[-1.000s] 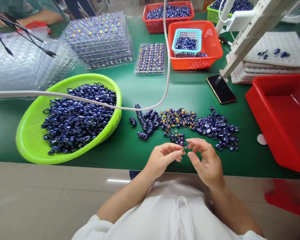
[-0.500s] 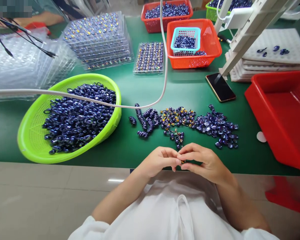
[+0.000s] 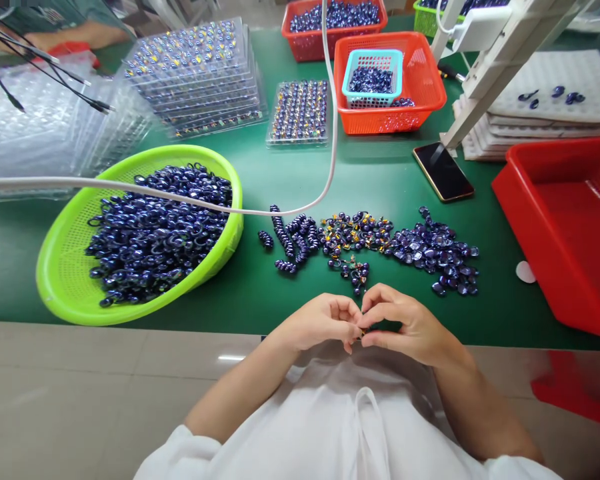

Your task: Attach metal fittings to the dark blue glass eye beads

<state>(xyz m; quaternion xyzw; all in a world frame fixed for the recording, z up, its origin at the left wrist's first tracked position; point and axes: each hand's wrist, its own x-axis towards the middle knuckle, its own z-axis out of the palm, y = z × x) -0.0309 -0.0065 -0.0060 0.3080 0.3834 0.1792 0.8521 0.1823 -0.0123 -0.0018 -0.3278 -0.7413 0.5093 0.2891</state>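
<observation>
My left hand (image 3: pixel 330 321) and my right hand (image 3: pixel 405 321) meet at the table's front edge, fingertips pinched together. Between them is a small dark piece with an orange-gold glint (image 3: pixel 363 331), mostly covered by the fingers. Just beyond lies a little cluster of dark blue pieces (image 3: pixel 359 272). Behind that spreads a pile of blue pieces with gold-orange parts (image 3: pixel 355 232). Flat shiny blue pieces (image 3: pixel 433 253) are heaped to its right. On the left, stacked rows of blue rings (image 3: pixel 282 237) lie on the green table (image 3: pixel 290 177).
A lime-green basket (image 3: pixel 60 280) full of blue rings stands at left. Filled clear trays (image 3: pixel 195 73) are stacked behind it. A white cable (image 3: pixel 180 198) hangs across the view. At right are a phone (image 3: pixel 443 171) and a red bin (image 3: pixel 545 267). Another person's arm (image 3: pixel 85 35) rests at far left.
My hands stay together over the small piece. The right index finger has lifted and bent slightly, and the fingertips have shifted a little closer to my body.
</observation>
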